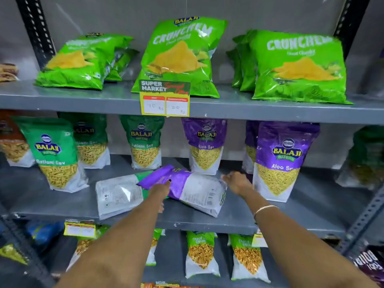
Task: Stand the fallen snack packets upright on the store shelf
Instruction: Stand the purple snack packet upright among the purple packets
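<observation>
Landmark: fallen purple Aloo Sev packet [193, 189], lying back-up on the grey middle shelf [291, 217], purple top end pointing left, white printed end to the right.

Under its left end lies a second fallen packet, the green Ratlami Sev packet [117, 195]; only its white back and a strip of green show, the rest covered by the purple one.

Left hand [161, 189] rests on the purple end of the landmark. Fingers press into the foil, but whether they close round the edge I cannot tell; the thumb is hidden.

Right hand [235, 181] is just right of the landmark's white end, fingers spread apart, holding nothing. Contact with the packet is hard to judge. A thin bracelet [264, 209] sits on that wrist.

Behind the landmark: an upright purple Aloo Sev pack [205, 145] and an upright green Ratlami Sev pack [144, 142]. Right of it stands a larger Aloo Sev pack [280, 161], last letter of its label hidden.

Above the landmark: green Crunchem bags [178, 57] and a price tag [165, 98], its handwritten figures smeared.

Below the landmark, packs are partly blocked by both forearms.
</observation>
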The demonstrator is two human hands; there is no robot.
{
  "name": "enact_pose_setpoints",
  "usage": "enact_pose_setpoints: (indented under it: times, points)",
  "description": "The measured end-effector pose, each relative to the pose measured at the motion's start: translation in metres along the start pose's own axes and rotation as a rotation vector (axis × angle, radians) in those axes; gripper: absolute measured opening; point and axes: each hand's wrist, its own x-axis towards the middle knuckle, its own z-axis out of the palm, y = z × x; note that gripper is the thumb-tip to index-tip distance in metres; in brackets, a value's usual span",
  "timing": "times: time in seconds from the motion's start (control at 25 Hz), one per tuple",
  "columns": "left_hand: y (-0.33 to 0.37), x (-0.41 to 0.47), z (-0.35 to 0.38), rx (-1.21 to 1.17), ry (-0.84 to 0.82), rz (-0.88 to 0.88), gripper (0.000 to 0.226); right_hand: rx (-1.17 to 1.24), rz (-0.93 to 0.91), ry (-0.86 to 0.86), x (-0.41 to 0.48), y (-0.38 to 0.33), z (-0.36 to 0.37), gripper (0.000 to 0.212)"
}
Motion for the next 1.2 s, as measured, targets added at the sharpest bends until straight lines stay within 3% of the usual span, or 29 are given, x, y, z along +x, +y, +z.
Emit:
enact_pose_setpoints:
  times: [0.12, 0.32, 0.44, 0.6, 0.68, 0.84, 0.96, 1.08, 1.2]
  points:
    - [0.008, 0.011, 0.021, -0.269, -0.06, -0.145, 0.075, 0.159, -0.03, -0.147, 0.035, 0.004, 0.004, 0.057]
    - [0.004, 0.032, 0.017, -0.541, -0.037, -0.123, 0.051, 0.406, -0.05, -0.487, 0.058, 0.005, 0.022, 0.067]
    - [0.011, 0.032, 0.008, -0.539, -0.094, -0.089, 0.031, 0.356, -0.04, -0.554, 0.063, 0.009, 0.014, 0.031]
    - [0.045, 0.014, -0.007, -0.416, -0.155, 0.017, 0.028, 0.243, 0.019, -0.621, 0.053, 0.004, -0.002, 0.047]
    - [0.065, 0.009, -0.015, -0.335, -0.186, 0.08, 0.043, 0.322, 0.022, -0.563, 0.047, 0.003, -0.006, 0.054]
    - [0.097, 0.005, -0.007, -0.151, -0.2, 0.271, 0.054, 0.53, -0.014, -0.365, 0.032, 0.005, 0.003, 0.04]
    - [0.111, 0.005, 0.012, -0.04, -0.207, 0.388, 0.016, 0.615, 0.047, -0.088, 0.034, 0.015, 0.028, 0.063]
    - [0.109, 0.018, 0.025, -0.01, -0.237, 0.457, 0.026, 0.577, 0.093, 0.045, 0.034, 0.023, 0.048, 0.071]
    - [0.099, 0.025, 0.031, -0.052, -0.274, 0.445, 0.01, 0.563, 0.124, 0.084, 0.03, 0.022, 0.051, 0.068]
